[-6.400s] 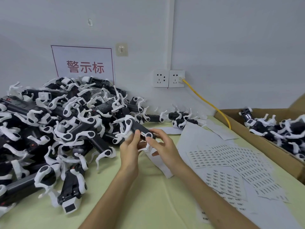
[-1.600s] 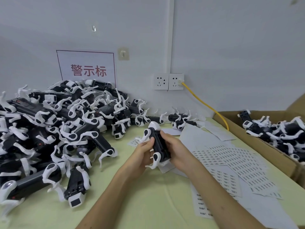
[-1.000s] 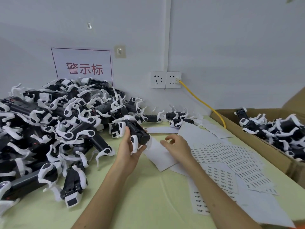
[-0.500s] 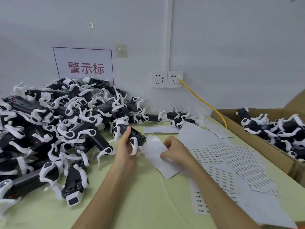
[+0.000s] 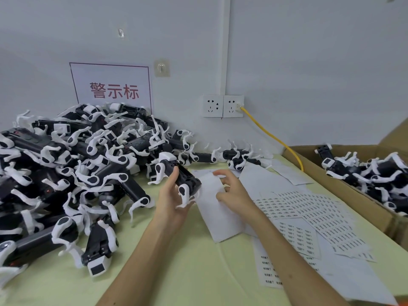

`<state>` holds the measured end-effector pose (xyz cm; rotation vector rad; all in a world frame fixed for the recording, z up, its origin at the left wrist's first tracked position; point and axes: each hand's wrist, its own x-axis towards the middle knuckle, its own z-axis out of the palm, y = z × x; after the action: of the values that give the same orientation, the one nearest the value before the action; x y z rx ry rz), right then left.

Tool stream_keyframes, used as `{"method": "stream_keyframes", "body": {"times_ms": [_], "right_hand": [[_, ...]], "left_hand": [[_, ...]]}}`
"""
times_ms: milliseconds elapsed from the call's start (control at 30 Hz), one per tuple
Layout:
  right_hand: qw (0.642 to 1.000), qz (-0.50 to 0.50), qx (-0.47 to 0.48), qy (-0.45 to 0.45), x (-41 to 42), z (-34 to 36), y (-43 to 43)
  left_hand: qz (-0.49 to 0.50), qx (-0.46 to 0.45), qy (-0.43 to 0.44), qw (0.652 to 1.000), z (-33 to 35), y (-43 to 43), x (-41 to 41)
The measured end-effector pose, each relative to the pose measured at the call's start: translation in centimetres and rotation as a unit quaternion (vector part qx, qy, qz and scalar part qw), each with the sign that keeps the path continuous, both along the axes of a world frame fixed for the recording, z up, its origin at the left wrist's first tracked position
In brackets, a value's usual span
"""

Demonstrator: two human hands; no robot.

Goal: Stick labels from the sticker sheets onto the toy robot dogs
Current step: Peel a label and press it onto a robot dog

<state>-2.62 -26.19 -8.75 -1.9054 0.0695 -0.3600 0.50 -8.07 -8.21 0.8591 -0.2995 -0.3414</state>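
A: Left side?
B: Pile [image 5: 77,173], then your left hand [image 5: 171,202] gripping one dog [image 5: 184,181] above the table [image 5: 187,261].
A: Right?
B: Your right hand [image 5: 231,193] pinches a blank sheet [image 5: 218,215] just beside it; printed sheets [image 5: 309,213], then box [image 5: 344,191].

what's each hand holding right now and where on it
The left hand grips a toy robot dog round its black body. The right hand touches a white sheet; whether it pinches anything cannot be told.
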Motion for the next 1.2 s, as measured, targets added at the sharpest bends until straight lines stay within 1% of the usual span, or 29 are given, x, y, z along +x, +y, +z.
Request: {"method": "stream_keyframes", "body": {"times_ms": [67,167,333,400,467,533,633,733,900,1000,1200], "right_hand": [[1.0,-0.011,-0.009,-0.014,0.3,-0.2,0.1],[0.998,-0.047,0.012,-0.048,0.6,-0.2,-0.1],[0.991,-0.093,0.018,-0.094,0.3,0.0,-0.1],[0.993,-0.078,0.034,-0.085,0.1,0.1,0.0],[0.995,-0.043,0.054,-0.068,-0.1,0.1,0.1],[0.996,-0.025,0.052,-0.069,-0.1,0.0,0.1],[0.996,-0.025,0.032,-0.085,0.0,0.1,0.3],[0.993,-0.031,0.015,-0.109,0.3,0.1,0.3],[0.992,-0.044,0.027,-0.119,0.4,0.0,0.4],[0.991,-0.04,0.028,-0.124,0.2,0.2,0.3],[0.99,-0.039,-0.01,-0.132,0.2,0.2,0.3]], "left_hand": [[-0.004,0.013,-0.008,1.0,0.1,0.0,-0.2],[-0.008,0.01,-0.011,1.0,0.2,0.0,-0.2],[-0.002,0.02,-0.017,1.0,0.2,-0.1,-0.4],[-0.002,0.017,-0.009,1.0,0.3,-0.1,-0.5],[-0.006,0.009,-0.002,1.0,0.4,-0.1,-0.6],[-0.023,0.006,-0.002,1.0,0.5,0.0,-0.8],[-0.06,0.022,-0.02,0.998,0.9,0.0,-1.3],[-0.069,0.065,-0.031,0.995,1.0,-0.1,-1.7],[-0.1,0.091,-0.04,0.99,1.0,-0.4,-2.2],[-0.095,0.092,-0.034,0.991,1.0,-0.6,-2.3],[-0.065,0.081,-0.035,0.994,0.9,-0.8,-2.1]]}}
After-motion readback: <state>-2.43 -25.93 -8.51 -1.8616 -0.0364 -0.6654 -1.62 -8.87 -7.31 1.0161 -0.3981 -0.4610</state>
